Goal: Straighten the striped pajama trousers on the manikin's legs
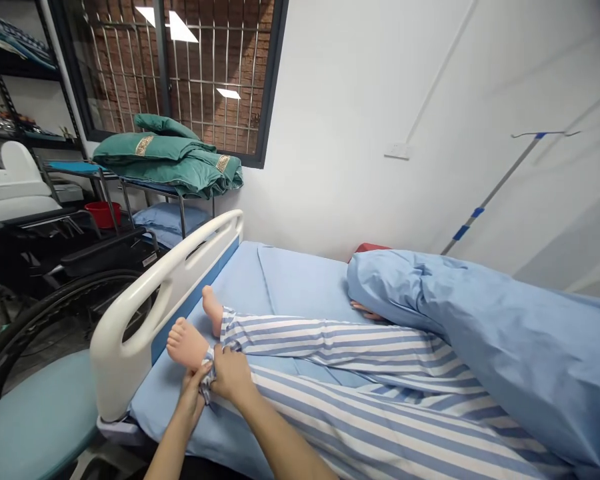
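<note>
On the bed lies a figure with smooth, doll-like feet in blue-and-white striped trousers (340, 400). At the ankle of its nearer foot (186, 343), both my hands are closed on the trouser cuff (208, 379). My left hand (193, 393) grips from below and beside the ankle, thumb uppermost. From above, my right hand (231, 372) wraps its fingers over the cloth. The farther foot (212, 310) points up beside the bed end, its cuff around the ankle. A blue quilt (485, 320) hides the upper body; part of a hand (366, 310) shows under its edge.
A white footboard (115, 333) rises just left of the feet. Beyond it stand a wheelchair (70, 267), a teal seat (45, 417) and a rack with green folded bedding (165, 160). An IV pole (497, 187) stands behind the bed, near the white wall (360, 100).
</note>
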Demonstrator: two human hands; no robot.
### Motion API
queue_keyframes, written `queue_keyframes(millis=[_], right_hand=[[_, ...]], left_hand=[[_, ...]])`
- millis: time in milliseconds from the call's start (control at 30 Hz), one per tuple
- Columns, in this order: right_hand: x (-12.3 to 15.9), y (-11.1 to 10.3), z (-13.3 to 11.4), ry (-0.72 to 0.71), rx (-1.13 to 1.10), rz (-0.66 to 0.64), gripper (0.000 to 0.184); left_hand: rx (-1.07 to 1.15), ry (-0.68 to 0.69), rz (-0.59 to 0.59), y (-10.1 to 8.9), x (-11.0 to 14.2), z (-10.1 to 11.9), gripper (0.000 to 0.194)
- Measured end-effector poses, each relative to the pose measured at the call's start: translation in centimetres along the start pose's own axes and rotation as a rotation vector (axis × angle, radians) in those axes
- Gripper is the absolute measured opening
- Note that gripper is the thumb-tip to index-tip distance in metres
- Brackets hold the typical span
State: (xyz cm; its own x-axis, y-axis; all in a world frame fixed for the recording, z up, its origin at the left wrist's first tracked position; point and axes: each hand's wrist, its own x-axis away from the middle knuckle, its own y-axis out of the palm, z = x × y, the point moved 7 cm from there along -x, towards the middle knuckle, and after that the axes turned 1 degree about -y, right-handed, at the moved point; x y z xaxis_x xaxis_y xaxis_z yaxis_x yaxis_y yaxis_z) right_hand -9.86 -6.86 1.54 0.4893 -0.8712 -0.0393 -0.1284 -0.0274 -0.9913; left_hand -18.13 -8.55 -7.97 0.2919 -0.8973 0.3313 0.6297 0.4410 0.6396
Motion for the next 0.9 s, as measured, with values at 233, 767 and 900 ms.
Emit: queue_keyframes(millis=[233,767,900], right_hand=[[0.2,0.2,-0.1,0.006,0.011,0.022,0.049],[1.2,-8.1,-0.1,0.021,-0.064,0.01,0.055],[1.7,-16.3,1.3,0.031,-0.093,0.083,0.053]], left_hand=[[-0.019,-0.01,-0.05,-0.1,0.0,-0.3,0.026],[-0.095,0.107,-0.109,7.2,4.0,6.7,0.03],[-0.226,0.314,-0.061,15.0,6.7,12.0,0.035]])
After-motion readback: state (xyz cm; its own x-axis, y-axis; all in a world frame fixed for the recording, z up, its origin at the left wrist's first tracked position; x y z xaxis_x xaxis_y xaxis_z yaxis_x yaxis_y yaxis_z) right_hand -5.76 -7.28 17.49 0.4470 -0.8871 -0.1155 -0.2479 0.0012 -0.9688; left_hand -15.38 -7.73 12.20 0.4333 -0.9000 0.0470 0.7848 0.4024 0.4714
